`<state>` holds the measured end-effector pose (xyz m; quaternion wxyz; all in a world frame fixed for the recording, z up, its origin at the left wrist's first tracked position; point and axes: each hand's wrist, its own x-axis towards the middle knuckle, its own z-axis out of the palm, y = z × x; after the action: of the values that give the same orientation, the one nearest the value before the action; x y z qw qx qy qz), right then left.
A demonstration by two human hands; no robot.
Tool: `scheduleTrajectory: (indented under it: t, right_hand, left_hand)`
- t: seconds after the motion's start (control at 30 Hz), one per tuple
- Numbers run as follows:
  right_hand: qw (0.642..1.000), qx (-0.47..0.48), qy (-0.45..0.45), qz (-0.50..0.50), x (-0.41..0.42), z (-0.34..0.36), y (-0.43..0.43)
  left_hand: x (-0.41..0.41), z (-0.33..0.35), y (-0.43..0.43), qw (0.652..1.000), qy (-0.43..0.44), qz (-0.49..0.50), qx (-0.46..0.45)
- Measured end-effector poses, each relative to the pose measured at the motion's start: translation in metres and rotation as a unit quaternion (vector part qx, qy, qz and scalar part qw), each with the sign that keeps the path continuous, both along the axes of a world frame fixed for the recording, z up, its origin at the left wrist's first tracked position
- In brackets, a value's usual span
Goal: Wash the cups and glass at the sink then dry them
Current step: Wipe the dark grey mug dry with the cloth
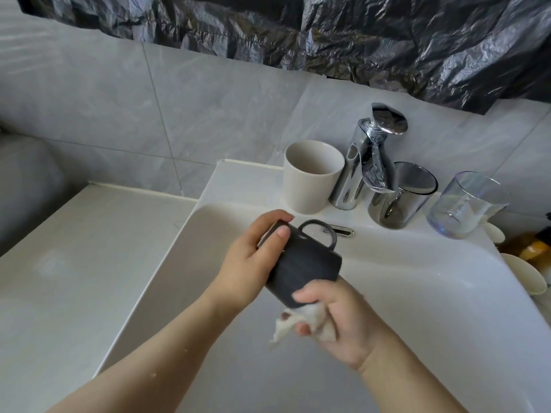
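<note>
Dark mug (304, 266) gripped over the sink (411, 281) by curled left hand (253, 263), white cloth (301, 324) pinched by right hand (340, 318) at mug's 6 o'clock

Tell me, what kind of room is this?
Probably a bathroom: a white washbasin with a chrome tap, and grey wall tiles behind. The left hand holds a black mug over the basin; the right hand holds a white cloth against it.

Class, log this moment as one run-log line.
left hand: grips dark mug | right hand: holds white cloth against it | place: over sink
</note>
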<state>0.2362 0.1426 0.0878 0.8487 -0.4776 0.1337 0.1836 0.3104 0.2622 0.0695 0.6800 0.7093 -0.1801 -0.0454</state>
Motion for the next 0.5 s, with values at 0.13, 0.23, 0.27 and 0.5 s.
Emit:
scheduleTrajectory:
  t: [0.13,0.23,0.27,0.5]
  right_hand:
    - [0.999,0.043,-0.002,-0.015,-0.004,-0.002,-0.009]
    - [0.956,-0.292,-0.032,0.019,-0.003,-0.012,-0.012]
    - [0.895,-0.439,-0.062,0.047,-0.003,-0.018,-0.011]
    - [0.987,-0.147,-0.043,0.051,-0.001,-0.007,0.002]
  left_hand:
    - [-0.001,0.001,0.004,0.996,-0.012,-0.085,0.007]
    - [-0.001,0.008,0.003,0.968,0.217,-0.122,-0.037]
    - [-0.001,0.011,0.002,0.953,0.277,-0.113,-0.044]
    - [0.003,-0.005,-0.001,1.000,0.009,0.007,-0.021]
